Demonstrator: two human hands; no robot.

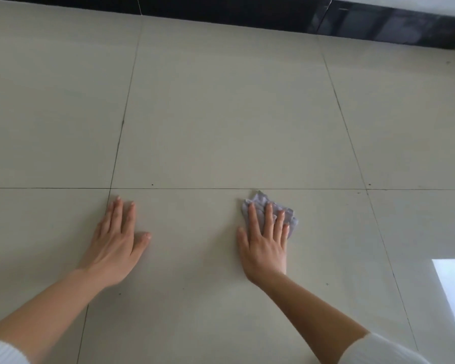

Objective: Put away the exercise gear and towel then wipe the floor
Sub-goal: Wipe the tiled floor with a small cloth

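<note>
Head view: right grip at 5 o'clock, fingers straight and spread, pressing crumpled grey-lilac cloth onto tiled floor; flat palm likely for wiping pressure. Left grip at 7 o'clock, fingers straight, flat on bare tile, holding nothing; probably bracing weight. Exercise gear, towel not visible. No legible brand, label or writing.
</note>
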